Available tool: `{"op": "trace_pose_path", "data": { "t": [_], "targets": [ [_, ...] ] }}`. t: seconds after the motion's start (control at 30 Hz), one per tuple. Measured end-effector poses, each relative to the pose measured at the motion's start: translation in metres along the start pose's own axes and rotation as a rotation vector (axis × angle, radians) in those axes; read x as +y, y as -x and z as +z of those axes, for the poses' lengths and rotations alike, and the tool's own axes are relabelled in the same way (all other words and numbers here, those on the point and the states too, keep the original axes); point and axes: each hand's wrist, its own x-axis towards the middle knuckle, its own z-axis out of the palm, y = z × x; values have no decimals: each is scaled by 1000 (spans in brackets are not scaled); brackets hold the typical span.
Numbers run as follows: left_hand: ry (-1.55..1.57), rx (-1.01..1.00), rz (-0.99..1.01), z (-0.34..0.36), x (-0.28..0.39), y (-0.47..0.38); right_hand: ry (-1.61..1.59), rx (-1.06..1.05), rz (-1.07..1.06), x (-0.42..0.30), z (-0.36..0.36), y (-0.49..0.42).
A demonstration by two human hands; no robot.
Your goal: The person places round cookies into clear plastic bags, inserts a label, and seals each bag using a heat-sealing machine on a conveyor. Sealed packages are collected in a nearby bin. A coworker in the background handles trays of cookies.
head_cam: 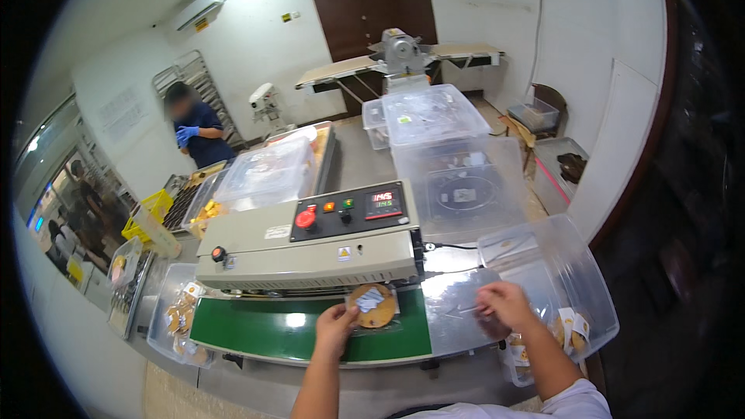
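My left hand (334, 329) grips the left edge of a clear bag with a round brown cookie (375, 315) in it. A small white-and-blue packet lies on the cookie. The bag is over the green conveyor belt (262, 326) of a band sealing machine (308, 262), its upper edge close to the sealing slot. To the right, my right hand (503, 305) hovers above the steel table (451, 297), fingers curled and slightly blurred. Whether something thin and clear is in those fingers, I cannot tell. Beside it a clear plastic bin (599, 314) contains bagged cookies (573, 329).
Another clear bin (160, 302) with packed cookies stands left of the belt. Behind the sealer are stacked lidded plastic boxes (436, 116), a power cable (454, 245) and a yellow crate (148, 212). A co-worker in blue gloves (201, 128) stands at the far left, near a dough sheeter (401, 55).
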Motion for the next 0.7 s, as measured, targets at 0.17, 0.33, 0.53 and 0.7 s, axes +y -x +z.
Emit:
{"op": "trace_pose_path", "data": {
  "t": [0.17, 0.33, 0.53, 0.7],
  "targets": [
    [-261, 138, 126, -25, 3, 16, 134, 665, -25, 20, -145, 50],
    [-240, 194, 190, -51, 4, 14, 523, 868, 84, 52, -211, 91],
    [-256, 365, 249, -87, 0, 8, 1166, 545, 431, 47, -180, 106],
    [-418, 689, 441, -100, -6, 14, 1278, 548, 703, 45, -161, 86]
  ]
}}
